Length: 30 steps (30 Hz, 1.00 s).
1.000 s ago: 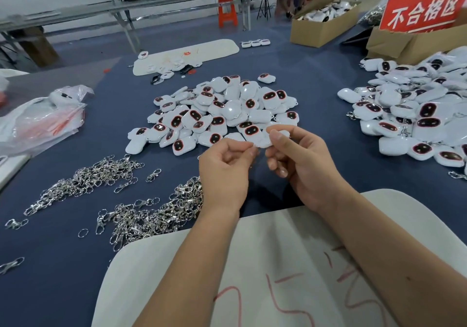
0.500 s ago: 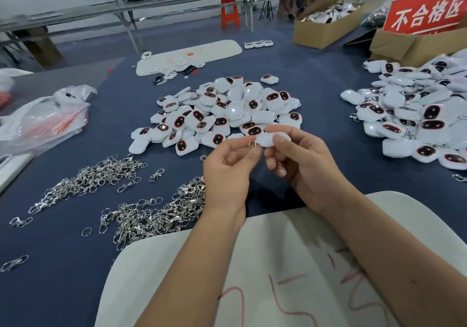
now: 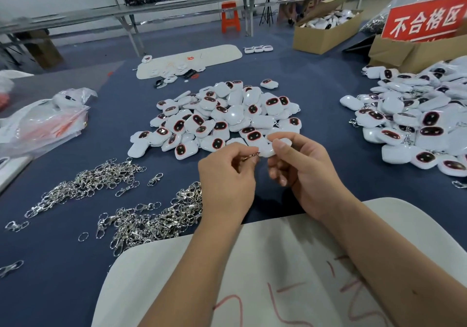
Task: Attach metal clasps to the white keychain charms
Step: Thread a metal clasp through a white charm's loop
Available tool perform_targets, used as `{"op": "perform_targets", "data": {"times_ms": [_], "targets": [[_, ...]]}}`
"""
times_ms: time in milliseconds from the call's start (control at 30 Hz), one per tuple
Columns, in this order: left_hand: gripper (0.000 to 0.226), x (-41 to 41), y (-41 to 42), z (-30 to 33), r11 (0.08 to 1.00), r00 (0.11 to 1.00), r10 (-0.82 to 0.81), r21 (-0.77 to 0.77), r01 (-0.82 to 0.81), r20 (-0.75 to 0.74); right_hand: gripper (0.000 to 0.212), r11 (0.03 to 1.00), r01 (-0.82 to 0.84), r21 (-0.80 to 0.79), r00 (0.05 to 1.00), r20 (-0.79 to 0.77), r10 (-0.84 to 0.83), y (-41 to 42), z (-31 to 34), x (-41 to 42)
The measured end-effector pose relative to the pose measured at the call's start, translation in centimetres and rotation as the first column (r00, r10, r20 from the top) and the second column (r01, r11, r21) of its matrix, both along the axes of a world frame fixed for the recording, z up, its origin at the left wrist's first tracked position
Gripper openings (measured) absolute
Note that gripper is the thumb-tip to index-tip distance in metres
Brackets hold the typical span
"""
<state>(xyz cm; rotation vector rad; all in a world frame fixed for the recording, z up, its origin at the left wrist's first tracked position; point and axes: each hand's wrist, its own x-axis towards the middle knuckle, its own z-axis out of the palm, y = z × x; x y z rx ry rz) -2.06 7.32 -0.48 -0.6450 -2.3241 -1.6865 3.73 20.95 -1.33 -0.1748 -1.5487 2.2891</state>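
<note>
Left hand (image 3: 227,175) pinches a metal clasp (image 3: 250,157) at its fingertips; right hand (image 3: 300,170) pinches a white charm (image 3: 274,147). Clasp tip touches the charm's left edge, above the table (image 3: 75,263).

Occlusions and cut-offs, head view

Clasp (image 3: 250,158) mostly hidden inside left hand (image 3: 226,180) fingers, blurred; whether it's joined to the charm (image 3: 274,147) can't be told. Right hand (image 3: 303,172) covers charm's face. Right pile (image 3: 419,119) cut by frame edge. Red sign (image 3: 424,20) clipped at the right edge.

Two hands (image 3: 265,175), two cardboard boxes (image 3: 326,33)
</note>
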Motion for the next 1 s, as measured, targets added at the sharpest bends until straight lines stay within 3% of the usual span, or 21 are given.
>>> {"op": "perform_targets", "data": {"times_ms": [100,167,267,367,533,667,733,800,900,1000], "targets": [[0.019,0.0,-0.1,0.2,0.965,0.982,-0.046,-0.261,-0.003,-0.182,0.012,0.971,0.077,0.226,0.997,0.013,-0.082,-0.4,-0.4,0.1],[0.019,-0.1,-0.1,0.3,0.937,0.979,-0.034,-0.346,-0.039,-0.202,0.012,0.933,0.12,0.339,0.992,-0.009,-0.124,-0.8,-0.6,0.1],[0.013,0.2,0.0,0.1,0.983,0.999,0.008,-0.185,-0.018,-0.05,0.013,0.922,0.175,0.345,0.984,-0.035,-0.174,-0.9,-0.5,0.1],[0.011,0.7,0.3,0.0,0.999,0.985,0.024,0.035,-0.03,0.168,0.011,0.944,0.235,0.232,0.972,-0.024,-0.235,-0.3,-0.4,-0.1],[0.011,1.1,0.9,-0.3,0.99,0.963,0.022,0.127,-0.058,0.267,0.017,0.955,0.275,0.113,0.958,0.047,-0.281,-0.1,-0.5,-0.3],[0.02,0.9,3.0,0.1,0.978,0.897,-0.05,0.203,-0.045,0.439,0.014,0.951,0.309,0.021,0.947,0.081,-0.309,0.2,-0.4,-0.7],[0.02,0.6,4.9,0.5,0.975,0.865,-0.088,0.22,-0.026,0.494,0.017,0.924,0.38,-0.034,0.922,0.098,-0.376,0.6,-0.1,-0.8],[0.016,0.6,7.1,1.2,0.977,0.862,-0.143,0.208,0.045,0.486,0.018,0.84,0.542,-0.022,0.838,0.089,-0.538,1.3,0.2,-0.6],[0.024,1.6,10.2,2.4,0.953,0.852,-0.291,0.206,0.221,0.436,0.046,0.643,0.766,0.015,0.642,0.023,-0.766,3.1,0.7,0.2],[0.024,2.4,11.6,3.0,0.957,0.906,-0.281,0.17,0.237,0.318,0.093,0.602,0.797,0.038,0.603,-0.006,-0.798,4.8,0.5,1.0]]}}
